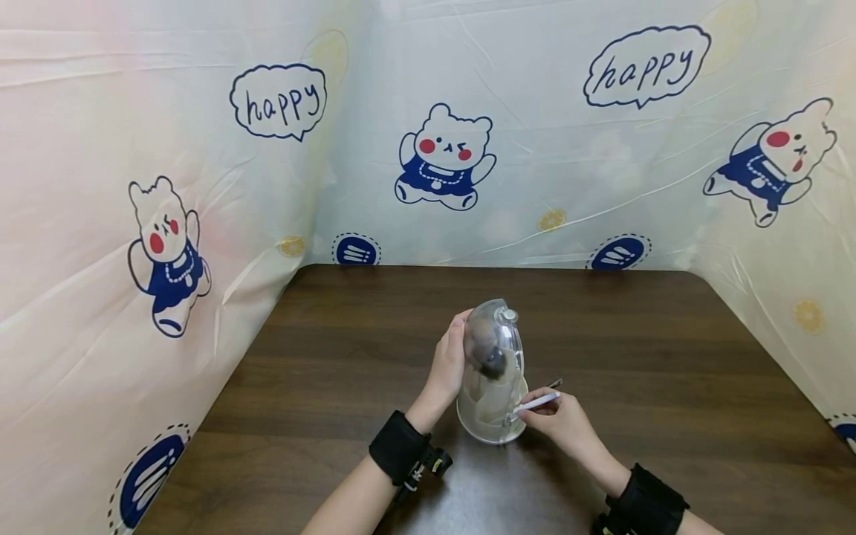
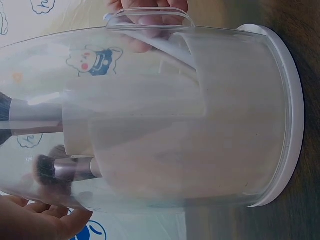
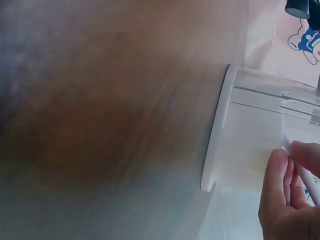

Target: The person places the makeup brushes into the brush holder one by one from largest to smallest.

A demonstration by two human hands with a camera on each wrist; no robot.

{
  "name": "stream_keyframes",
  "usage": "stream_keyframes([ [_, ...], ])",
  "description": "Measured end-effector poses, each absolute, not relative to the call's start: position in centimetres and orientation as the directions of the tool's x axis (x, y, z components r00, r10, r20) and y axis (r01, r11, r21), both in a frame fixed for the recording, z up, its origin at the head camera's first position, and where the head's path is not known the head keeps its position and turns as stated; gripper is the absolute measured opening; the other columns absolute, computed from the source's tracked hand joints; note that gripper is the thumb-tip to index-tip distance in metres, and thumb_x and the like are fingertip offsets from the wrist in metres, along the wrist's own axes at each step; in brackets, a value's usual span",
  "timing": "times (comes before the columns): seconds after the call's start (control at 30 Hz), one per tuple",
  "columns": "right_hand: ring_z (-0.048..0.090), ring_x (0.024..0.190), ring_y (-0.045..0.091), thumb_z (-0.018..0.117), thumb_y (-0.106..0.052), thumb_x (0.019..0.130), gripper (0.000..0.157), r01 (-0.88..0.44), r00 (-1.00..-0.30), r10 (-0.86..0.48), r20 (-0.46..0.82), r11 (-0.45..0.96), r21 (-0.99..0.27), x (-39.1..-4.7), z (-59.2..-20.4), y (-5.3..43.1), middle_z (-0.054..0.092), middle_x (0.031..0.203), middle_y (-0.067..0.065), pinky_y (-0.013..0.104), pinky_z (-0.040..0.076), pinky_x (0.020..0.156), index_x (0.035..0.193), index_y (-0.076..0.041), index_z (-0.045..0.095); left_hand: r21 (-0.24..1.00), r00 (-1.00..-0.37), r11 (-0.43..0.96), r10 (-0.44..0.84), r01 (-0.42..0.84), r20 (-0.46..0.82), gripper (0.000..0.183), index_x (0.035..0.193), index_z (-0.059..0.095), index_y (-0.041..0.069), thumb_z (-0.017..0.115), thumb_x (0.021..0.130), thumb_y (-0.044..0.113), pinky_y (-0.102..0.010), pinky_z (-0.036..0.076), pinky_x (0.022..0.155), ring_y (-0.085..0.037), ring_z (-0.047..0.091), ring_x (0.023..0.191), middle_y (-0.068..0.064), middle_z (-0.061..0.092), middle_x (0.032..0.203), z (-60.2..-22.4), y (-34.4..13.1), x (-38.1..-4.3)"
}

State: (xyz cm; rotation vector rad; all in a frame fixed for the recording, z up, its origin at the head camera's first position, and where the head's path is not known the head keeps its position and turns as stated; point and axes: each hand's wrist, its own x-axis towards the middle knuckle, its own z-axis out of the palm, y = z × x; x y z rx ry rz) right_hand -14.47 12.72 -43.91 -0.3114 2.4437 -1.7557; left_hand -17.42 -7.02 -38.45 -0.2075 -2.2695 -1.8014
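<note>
A clear domed makeup brush holder point(image 1: 478, 412) stands on the table, its white base point(image 2: 295, 120) at the bottom. Through its wall show a large dark-headed makeup brush point(image 2: 35, 117) and a smaller one point(image 2: 75, 169), both inside. My left hand point(image 1: 449, 365) holds the dome's left side, its fingertips point(image 2: 75, 222) against the plastic. Low on the right side, my right hand point(image 1: 558, 420) pinches a slim white stick point(image 1: 538, 402) between thumb and fingers. One end of the stick reaches into the holder. A small dark tip point(image 1: 556, 383) shows behind these fingers; whether it belongs to the stick, I cannot tell.
Dark wood grain covers the table point(image 1: 334, 334). A pale curtain point(image 1: 535, 178) with printed bears hangs along the back and both sides. Each wrist wears a black strap, such as the left strap point(image 1: 399, 446). A raised clear handle point(image 2: 150, 17) juts from the holder's wall.
</note>
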Motion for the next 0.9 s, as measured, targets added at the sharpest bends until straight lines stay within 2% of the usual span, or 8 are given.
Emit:
stream_keyframes([
  [0.17, 0.060, 0.070, -0.005, 0.070, -0.002, 0.081, 0.022, -0.064, -0.974, -0.225, -0.006, 0.300, -0.952, -14.36, -44.01, 12.64, 0.072, 0.088, 0.019, 0.016, 0.051, 0.065, 0.097, 0.013, 0.067, 0.941, -0.963, 0.229, -0.040, 0.250, 0.265, 0.054, 0.132, 0.052, 0.007, 0.019, 0.101, 0.036, -0.049, 0.038, 0.105, -0.032, 0.050, 0.127, -0.018, 0.056, 0.135, -38.49, -7.02, -17.43],
  [0.33, 0.060, 0.067, -0.004, 0.068, -0.003, 0.083, 0.025, -0.043, -0.968, -0.248, -0.025, 0.265, -0.963, -14.27, -44.23, 12.67, 0.072, 0.086, 0.014, 0.017, 0.052, 0.064, 0.100, 0.015, 0.065, 0.944, -0.966, 0.225, -0.037, 0.242, 0.256, 0.054, 0.133, 0.052, 0.007, 0.019, 0.101, 0.036, -0.049, 0.038, 0.105, -0.031, 0.050, 0.127, -0.017, 0.056, 0.135, -38.43, -7.00, -17.39],
  [0.53, 0.065, 0.075, -0.001, 0.066, -0.004, 0.085, 0.031, 0.023, -0.964, -0.255, -0.074, 0.199, -0.980, -14.25, -44.53, 12.75, 0.072, 0.092, 0.016, 0.020, 0.056, 0.069, 0.105, 0.018, 0.061, 0.943, -0.965, 0.220, -0.030, 0.249, 0.262, 0.054, 0.133, 0.051, 0.006, 0.019, 0.101, 0.035, -0.048, 0.037, 0.105, -0.031, 0.050, 0.128, -0.018, 0.055, 0.135, -38.47, -7.08, -17.42],
  [0.73, 0.065, 0.071, 0.003, 0.065, -0.005, 0.086, 0.031, 0.050, -0.963, -0.249, -0.104, 0.215, -0.975, -14.48, -44.47, 12.71, 0.072, 0.085, 0.008, 0.024, 0.057, 0.067, 0.105, 0.019, 0.060, 0.941, -0.964, 0.225, -0.028, 0.253, 0.266, 0.055, 0.133, 0.051, 0.006, 0.018, 0.102, 0.036, -0.048, 0.037, 0.106, -0.031, 0.049, 0.128, -0.017, 0.055, 0.135, -38.44, -7.10, -17.32],
  [0.9, 0.063, 0.063, 0.005, 0.065, -0.007, 0.086, 0.029, 0.019, -0.961, -0.260, -0.091, 0.267, -0.963, -14.75, -44.29, 12.80, 0.069, 0.077, 0.011, 0.026, 0.056, 0.062, 0.101, 0.018, 0.061, 0.942, -0.965, 0.224, -0.025, 0.249, 0.260, 0.055, 0.134, 0.051, 0.006, 0.017, 0.102, 0.036, -0.050, 0.037, 0.106, -0.032, 0.049, 0.129, -0.018, 0.055, 0.136, -38.44, -7.08, -17.29],
])
